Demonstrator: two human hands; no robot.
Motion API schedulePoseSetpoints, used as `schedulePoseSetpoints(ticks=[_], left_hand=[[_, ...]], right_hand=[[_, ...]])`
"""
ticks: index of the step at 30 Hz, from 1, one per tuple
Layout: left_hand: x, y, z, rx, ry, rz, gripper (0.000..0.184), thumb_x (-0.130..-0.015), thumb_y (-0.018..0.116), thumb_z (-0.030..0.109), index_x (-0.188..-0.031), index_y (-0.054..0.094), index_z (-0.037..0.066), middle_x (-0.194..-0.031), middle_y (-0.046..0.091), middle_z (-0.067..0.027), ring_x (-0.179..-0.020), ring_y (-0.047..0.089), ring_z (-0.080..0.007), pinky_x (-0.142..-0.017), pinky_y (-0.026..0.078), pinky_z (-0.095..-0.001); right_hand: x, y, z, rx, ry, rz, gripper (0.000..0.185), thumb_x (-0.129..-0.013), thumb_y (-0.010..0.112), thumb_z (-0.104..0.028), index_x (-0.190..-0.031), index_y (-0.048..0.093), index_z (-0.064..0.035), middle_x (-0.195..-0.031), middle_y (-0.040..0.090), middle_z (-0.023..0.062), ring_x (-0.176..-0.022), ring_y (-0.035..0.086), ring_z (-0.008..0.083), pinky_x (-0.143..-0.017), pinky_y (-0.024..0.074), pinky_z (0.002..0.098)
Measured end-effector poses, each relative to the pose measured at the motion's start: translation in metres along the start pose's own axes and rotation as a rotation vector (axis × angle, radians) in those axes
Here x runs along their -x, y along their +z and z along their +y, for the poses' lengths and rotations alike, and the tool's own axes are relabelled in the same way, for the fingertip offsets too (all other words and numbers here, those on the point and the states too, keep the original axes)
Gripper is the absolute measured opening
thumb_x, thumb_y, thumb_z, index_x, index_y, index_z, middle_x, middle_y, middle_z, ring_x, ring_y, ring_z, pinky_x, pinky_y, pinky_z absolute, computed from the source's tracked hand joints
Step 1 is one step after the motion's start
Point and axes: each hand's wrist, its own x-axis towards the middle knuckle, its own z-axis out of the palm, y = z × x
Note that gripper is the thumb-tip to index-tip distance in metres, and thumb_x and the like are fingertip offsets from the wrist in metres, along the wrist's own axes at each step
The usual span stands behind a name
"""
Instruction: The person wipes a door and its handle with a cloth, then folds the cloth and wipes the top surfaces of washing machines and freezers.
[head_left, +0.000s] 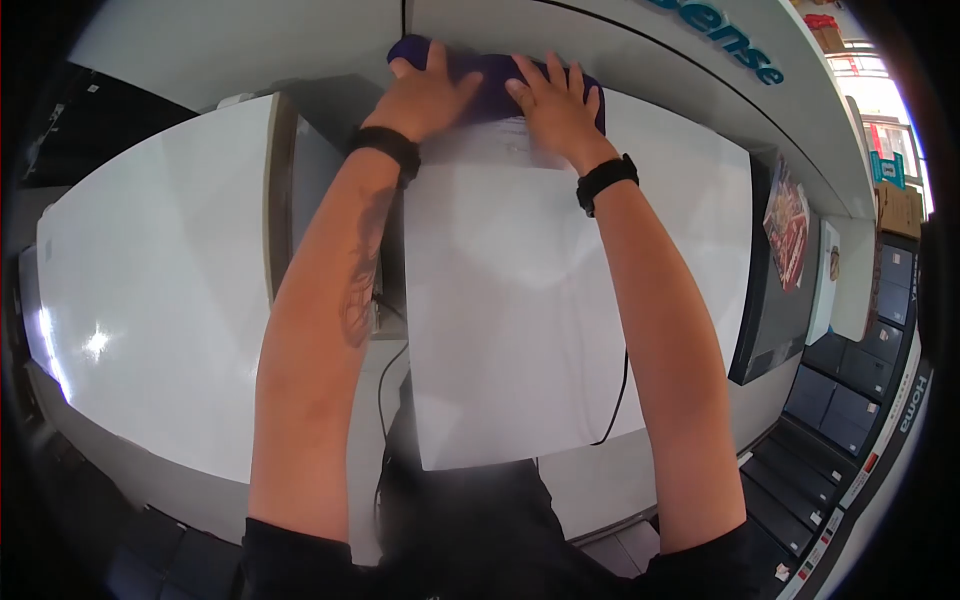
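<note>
A dark purple cloth (492, 88) lies bunched along the far edge of a white surface (500, 300), against the wall. My left hand (425, 98) rests on the cloth's left part with its fingers spread. On the right part of the cloth, my right hand (562, 108) presses down, its fingers also apart. Both wrists carry black bands. Below the cloth, the white top between my forearms looks glossy and a little blurred.
To the left stands another white panel (160, 280), past a gap. A black cable (622, 390) hangs over the white top near my right forearm. At the right are a dark box (770, 300), a colourful printed packet (788, 225) and stacked dark boxes (835, 400).
</note>
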Motion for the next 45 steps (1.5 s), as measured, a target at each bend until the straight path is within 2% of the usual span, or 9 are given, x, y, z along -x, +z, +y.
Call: schedulePoseSetpoints(ticks=[6, 9, 11, 13, 25, 28, 31, 34, 45], left_hand=[[0.028, -0.040, 0.024, 0.009, -0.007, -0.066, 0.071, -0.095, 0.042, 0.052, -0.150, 0.023, 0.010, -0.141, 0.031, -0.0328, -0.124, 0.045, -0.0493, -0.102, 0.043, -0.0467], [0.039, -0.063, 0.036, 0.046, -0.001, -0.137, 0.065, -0.098, 0.039, 0.048, -0.151, 0.021, 0.014, -0.145, 0.031, -0.0292, -0.132, 0.036, -0.0483, -0.105, 0.040, -0.0472], [0.035, -0.052, 0.030, 0.093, -0.014, -0.123, 0.069, -0.096, 0.039, 0.053, -0.151, 0.022, 0.014, -0.143, 0.029, -0.0336, -0.126, 0.041, -0.0500, -0.104, 0.040, -0.0473], [0.020, -0.038, 0.016, 0.159, -0.060, -0.035, 0.082, -0.092, 0.040, 0.065, -0.150, 0.025, 0.009, -0.137, 0.028, -0.0441, -0.110, 0.055, -0.0539, -0.102, 0.042, -0.0467], [0.021, -0.032, 0.010, 0.146, -0.001, 0.053, 0.079, -0.093, 0.042, 0.064, -0.148, 0.029, 0.009, -0.137, 0.031, -0.0418, -0.117, 0.050, -0.0553, -0.103, 0.041, -0.0502], [0.035, -0.044, 0.027, 0.145, -0.017, 0.031, 0.068, -0.099, 0.041, 0.048, -0.140, 0.033, -0.006, -0.131, 0.038, -0.0430, -0.112, 0.050, -0.0558, -0.096, 0.045, -0.0506], [0.032, -0.035, 0.019, 0.103, 0.092, 0.067, 0.067, -0.100, 0.041, 0.047, -0.138, 0.035, -0.007, -0.124, 0.043, -0.0445, -0.111, 0.050, -0.0566, -0.095, 0.045, -0.0504], [0.033, -0.034, 0.020, 0.126, 0.059, 0.087, 0.066, -0.100, 0.040, 0.046, -0.137, 0.035, -0.008, -0.122, 0.045, -0.0445, -0.110, 0.050, -0.0569, -0.096, 0.045, -0.0502], [0.035, -0.039, 0.021, 0.142, 0.014, 0.042, 0.067, -0.099, 0.039, 0.050, -0.143, 0.031, 0.000, -0.135, 0.034, -0.0438, -0.119, 0.047, -0.0547, -0.103, 0.039, -0.0527]], right_hand=[[-0.012, 0.002, 0.004, 0.007, 0.017, -0.067, 0.061, -0.093, 0.048, -0.046, -0.150, 0.032, -0.0316, -0.159, 0.017, 0.0152, -0.147, 0.007, 0.0371, -0.115, 0.0034, 0.0584], [-0.012, -0.011, 0.023, -0.136, -0.100, -0.179, 0.079, -0.079, 0.065, -0.048, -0.149, 0.035, -0.0278, -0.160, 0.015, 0.0124, -0.147, 0.002, 0.0396, -0.114, 0.0047, 0.0623], [-0.005, -0.007, 0.036, -0.239, -0.153, -0.161, 0.085, -0.075, 0.068, -0.046, -0.150, 0.033, -0.0277, -0.160, 0.015, 0.0124, -0.148, 0.002, 0.0371, -0.115, 0.0033, 0.0597], [-0.002, -0.013, 0.036, -0.295, -0.207, -0.153, 0.091, -0.071, 0.072, -0.039, -0.151, 0.031, -0.0279, -0.160, 0.014, 0.0130, -0.148, 0.002, 0.0354, -0.115, 0.0024, 0.0586], [0.003, -0.009, 0.033, -0.100, -0.259, -0.095, 0.110, -0.060, 0.079, -0.045, -0.153, 0.023, -0.0257, -0.160, 0.014, 0.0155, -0.148, 0.003, 0.0362, -0.117, 0.0067, 0.0548], [0.005, -0.011, 0.031, -0.039, -0.277, -0.077, 0.106, -0.066, 0.075, -0.049, -0.154, 0.021, -0.0256, -0.160, 0.012, 0.0155, -0.148, 0.003, 0.0367, -0.117, 0.0077, 0.0564], [0.005, -0.042, 0.009, 0.067, -0.119, -0.395, 0.115, -0.070, 0.075, -0.047, -0.155, 0.002, -0.0183, -0.159, 0.002, 0.0220, -0.147, 0.000, 0.0398, -0.118, 0.0005, 0.0521], [0.005, -0.043, 0.005, 0.106, -0.099, -0.396, 0.114, -0.071, 0.073, -0.047, -0.155, 0.002, -0.0180, -0.159, 0.003, 0.0230, -0.147, 0.002, 0.0408, -0.118, 0.0034, 0.0530], [-0.006, -0.035, 0.023, -0.036, -0.123, -0.367, 0.111, -0.070, 0.069, -0.052, -0.155, 0.006, -0.0210, -0.160, 0.002, 0.0195, -0.147, 0.000, 0.0397, -0.118, 0.0007, 0.0518]])
